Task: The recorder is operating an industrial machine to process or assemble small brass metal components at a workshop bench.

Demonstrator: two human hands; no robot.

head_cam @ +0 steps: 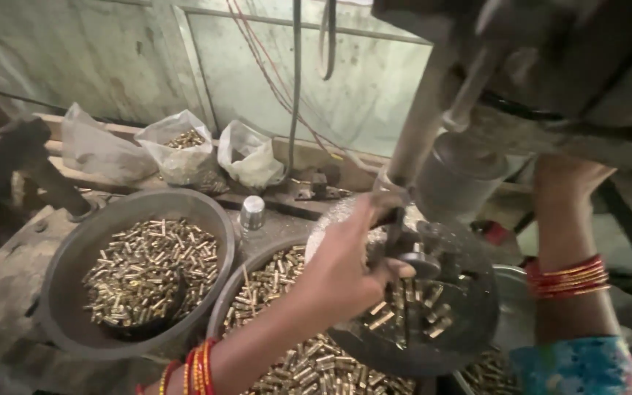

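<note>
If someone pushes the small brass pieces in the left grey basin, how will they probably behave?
The brass pieces look like short cylinders, so they would probably roll and slide. They lie loosely heaped, so a push would likely spread them. Being metal, the full grey basin is probably heavy.

Bare left hand, red and gold bangles stacked at the wrist. Same red bangles on the right forearm, above a blue patterned sleeve.
</note>
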